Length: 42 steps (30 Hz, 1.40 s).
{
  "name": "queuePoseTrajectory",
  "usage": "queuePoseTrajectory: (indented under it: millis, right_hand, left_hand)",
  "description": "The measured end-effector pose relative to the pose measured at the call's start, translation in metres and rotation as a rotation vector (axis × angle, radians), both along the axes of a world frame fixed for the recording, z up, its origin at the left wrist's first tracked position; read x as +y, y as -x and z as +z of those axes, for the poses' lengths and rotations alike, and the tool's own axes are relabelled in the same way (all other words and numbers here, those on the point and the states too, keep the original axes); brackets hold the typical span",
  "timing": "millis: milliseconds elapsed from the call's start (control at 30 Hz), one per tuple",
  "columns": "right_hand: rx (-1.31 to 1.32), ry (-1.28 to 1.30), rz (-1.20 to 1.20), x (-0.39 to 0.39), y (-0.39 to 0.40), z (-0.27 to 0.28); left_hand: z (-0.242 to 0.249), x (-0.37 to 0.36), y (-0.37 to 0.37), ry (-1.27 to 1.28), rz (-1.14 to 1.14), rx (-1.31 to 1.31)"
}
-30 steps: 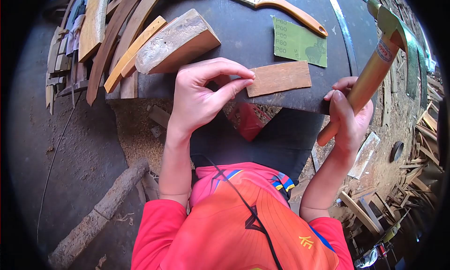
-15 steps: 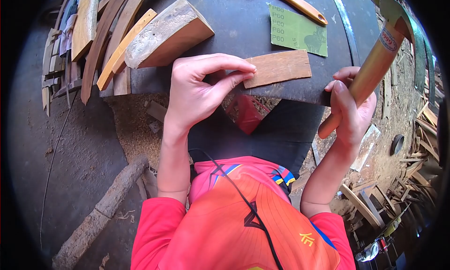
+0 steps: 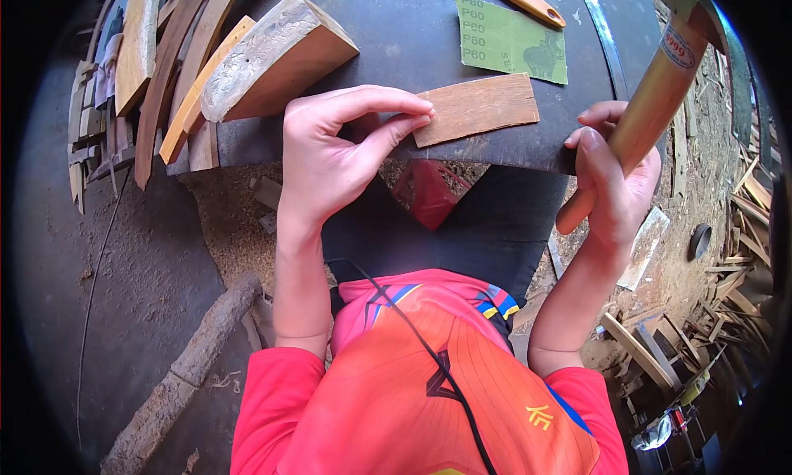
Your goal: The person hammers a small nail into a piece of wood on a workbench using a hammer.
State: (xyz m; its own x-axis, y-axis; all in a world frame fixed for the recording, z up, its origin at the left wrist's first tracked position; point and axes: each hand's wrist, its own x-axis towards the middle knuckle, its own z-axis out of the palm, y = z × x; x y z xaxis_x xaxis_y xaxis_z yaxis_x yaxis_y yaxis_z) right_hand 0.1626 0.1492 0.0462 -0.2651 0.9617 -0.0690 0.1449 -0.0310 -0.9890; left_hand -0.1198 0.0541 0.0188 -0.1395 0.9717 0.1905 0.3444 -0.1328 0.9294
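Note:
Between the thumb and forefinger of my left hand is the left end of a thin, rectangular wooden strip, held at the table's near edge. My right hand is wrapped round the wooden handle of a metal-headed tool. The tool slants up to the right, with a round sticker near its head; the metal part is cut off by the view's dark border, so its kind cannot be made out. Beyond the strip lies a green sheet of P60 sandpaper.
A thick wood block and several long wooden pieces lie on the left. At the back of the dark table are an orange handle and a metal strip. A log rests on the floor; scrap wood is at right.
The view has shifted slightly, so the table things sit a little further left and up. Both hands keep their holds on the strip and the tool.

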Motion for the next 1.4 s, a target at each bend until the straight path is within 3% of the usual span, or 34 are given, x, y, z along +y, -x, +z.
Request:
queuePoseTrajectory:
  millis: [867, 967, 1400]
  right_hand:
    - [0.044, -0.007, 0.007, 0.0001, -0.0002, -0.0026]
    - [0.035, -0.006, 0.014, -0.0002, -0.0007, -0.0018]
    - [0.036, -0.01, 0.011, -0.0006, 0.0007, -0.001]
  left_hand:
    - [-0.0019, -0.0012, -0.0007, -0.031, 0.001, 0.015]
    - [-0.0083, 0.0029, -0.0022, -0.14, 0.027, 0.016]
    - [-0.0021, -0.0026, -0.0012, -0.064, 0.043, 0.088]
